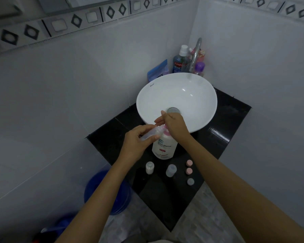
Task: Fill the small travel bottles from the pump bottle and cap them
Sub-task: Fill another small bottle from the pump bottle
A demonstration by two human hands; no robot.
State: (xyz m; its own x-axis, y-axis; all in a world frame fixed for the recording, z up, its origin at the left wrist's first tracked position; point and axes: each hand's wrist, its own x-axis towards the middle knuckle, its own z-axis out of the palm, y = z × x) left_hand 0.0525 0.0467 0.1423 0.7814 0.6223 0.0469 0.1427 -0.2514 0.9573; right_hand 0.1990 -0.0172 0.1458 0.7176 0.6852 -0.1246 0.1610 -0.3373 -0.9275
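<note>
Pump bottle (163, 146) stands on black counter (223, 142), just in front of white basin (165, 95). Right hand (174, 126) rests on the pump head, fingers curled over it. Left hand (139, 139) grips a clear travel bottle (150, 135), tilted, mouth at the pink nozzle. Nearer than the pump bottle: two small bottles (149, 167) (171, 170) upright, three loose caps (189, 171) to their right.

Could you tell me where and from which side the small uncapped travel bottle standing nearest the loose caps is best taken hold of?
Grip the travel bottle around its clear body, probably coming from its open near side. It stands upright with its mouth uncovered, so a side grasp should keep the mouth clear. The three caps lie to its right, the pump bottle behind it, and another small bottle to its left.
</note>
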